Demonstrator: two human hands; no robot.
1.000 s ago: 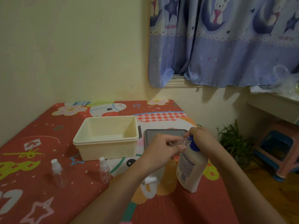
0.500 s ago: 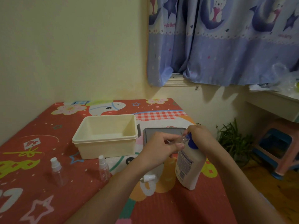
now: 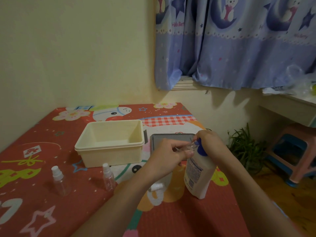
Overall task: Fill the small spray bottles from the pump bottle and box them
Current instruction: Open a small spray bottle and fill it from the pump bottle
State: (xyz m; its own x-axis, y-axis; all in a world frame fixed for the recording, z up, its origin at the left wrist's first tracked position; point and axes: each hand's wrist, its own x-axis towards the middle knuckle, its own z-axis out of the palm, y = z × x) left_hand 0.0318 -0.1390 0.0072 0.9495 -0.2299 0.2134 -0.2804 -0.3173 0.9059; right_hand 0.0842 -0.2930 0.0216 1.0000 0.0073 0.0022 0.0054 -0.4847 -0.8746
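Seen from a head camera, a person works at a table (image 3: 196,219) covered in a red cartoon cloth. Near the table's right edge stands a white pump bottle (image 3: 198,175) with a blue pump head, tilted slightly to the left. The right hand (image 3: 209,142) lies over that pump head, fingers curled down around it. The left hand (image 3: 168,155) pinches a small clear spray bottle (image 3: 192,147), its cap off, holding the open mouth right at the pump's nozzle.

Just beside the pump bottle's base, towards the left, a small white spray cap (image 3: 156,186) lies on its side. Further left, towards the front left corner, two more clear spray bottles (image 3: 60,181) (image 3: 108,177) stand upright, capped and well apart from each other. Behind them, near the middle of the table, sits an open cream box (image 3: 109,147), and a grey lid (image 3: 156,142) lies flat to its right, partly hidden by the hands.

The little bottle looks like thin plastic, very light and likely to flex, so a gentle pinch around its body, below the neck, seems best; its smooth wall could turn slippery if liquid spills. The pump bottle looks much heavier and stiffer, and is probably steadied well by pressing straight down on the head.
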